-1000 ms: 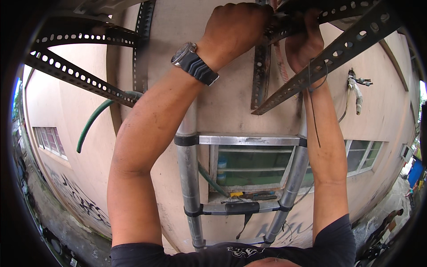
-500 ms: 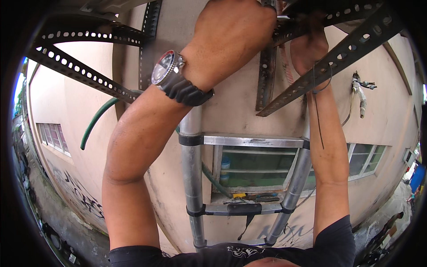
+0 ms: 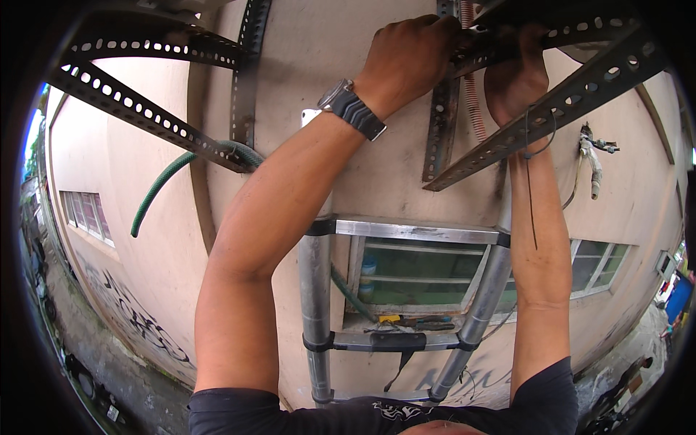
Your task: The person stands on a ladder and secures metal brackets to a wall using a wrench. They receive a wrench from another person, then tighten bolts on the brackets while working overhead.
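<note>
Both arms reach up to a dark slotted angle-iron bracket [image 3: 540, 116] on the wall. My left hand [image 3: 417, 58], a black-strapped watch [image 3: 351, 107] on its wrist, is closed at the bracket's upper crossbar [image 3: 484, 58]. A small shiny metal piece [image 3: 477, 30] shows beside its fingertips; what the fingers grip is hidden. My right hand [image 3: 516, 83] is raised behind the sloping brace, palm partly showing. Its shaded fingers curl at the crossbar, and anything in them is hidden. A thin black cable tie [image 3: 531, 196] hangs from the brace in front of my right forearm.
An aluminium ladder [image 3: 417, 230] stands before me against the beige wall. Tools [image 3: 428, 320] lie on the window ledge behind it. Left are another slotted bracket [image 3: 138, 105] and a green hose [image 3: 163, 181]; right, taped wires [image 3: 594, 163] stick out of the wall.
My left hand has turned at the wrist and lowered slightly, its forearm swinging right. My right hand stays at the crossbar, its fingers shifted slightly. The whole view has moved a little.
</note>
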{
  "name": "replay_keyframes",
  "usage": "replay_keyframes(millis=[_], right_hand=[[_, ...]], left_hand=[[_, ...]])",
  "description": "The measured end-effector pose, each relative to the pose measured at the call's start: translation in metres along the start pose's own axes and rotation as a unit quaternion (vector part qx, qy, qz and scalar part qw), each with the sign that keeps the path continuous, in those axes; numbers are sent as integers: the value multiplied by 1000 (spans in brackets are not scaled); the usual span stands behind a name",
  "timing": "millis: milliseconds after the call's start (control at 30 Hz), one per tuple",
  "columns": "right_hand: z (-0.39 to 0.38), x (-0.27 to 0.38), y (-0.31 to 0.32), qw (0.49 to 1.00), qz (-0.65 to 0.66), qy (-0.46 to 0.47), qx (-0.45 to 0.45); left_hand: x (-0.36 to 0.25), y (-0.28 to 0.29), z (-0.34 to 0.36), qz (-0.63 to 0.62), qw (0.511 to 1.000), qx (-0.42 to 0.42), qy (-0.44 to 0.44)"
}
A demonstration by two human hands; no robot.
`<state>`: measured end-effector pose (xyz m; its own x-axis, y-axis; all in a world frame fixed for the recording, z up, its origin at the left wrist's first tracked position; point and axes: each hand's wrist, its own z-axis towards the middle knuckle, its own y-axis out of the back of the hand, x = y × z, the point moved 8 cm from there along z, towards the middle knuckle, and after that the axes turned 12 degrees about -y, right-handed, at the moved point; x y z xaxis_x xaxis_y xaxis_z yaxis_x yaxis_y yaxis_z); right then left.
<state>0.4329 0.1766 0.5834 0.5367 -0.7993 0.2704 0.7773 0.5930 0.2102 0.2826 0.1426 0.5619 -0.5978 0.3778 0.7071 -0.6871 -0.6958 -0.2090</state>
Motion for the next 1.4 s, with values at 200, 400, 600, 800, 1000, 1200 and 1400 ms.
replay_keyframes(millis=[200,400,600,800,1000,1200,1400], right_hand=[[-5,3,-47,994,26,15,109],[1,2,-61,999,-22,36,-20],[-3,1,-51,999,-4,9,-31],[8,-6,-19,999,21,34,-23],[-1,-2,0,996,-11,55,-72],[1,-2,-13,997,-7,46,-60],[2,2,-38,998,0,55,-24]], left_hand=[[0,6,5,68,991,111,32],[-59,73,68,155,958,215,-106],[-51,68,52,145,968,182,-97],[-13,31,5,67,991,106,37],[-4,2,-2,-9,999,31,37],[3,5,-3,-28,999,-19,2],[-7,16,11,74,992,105,8]])
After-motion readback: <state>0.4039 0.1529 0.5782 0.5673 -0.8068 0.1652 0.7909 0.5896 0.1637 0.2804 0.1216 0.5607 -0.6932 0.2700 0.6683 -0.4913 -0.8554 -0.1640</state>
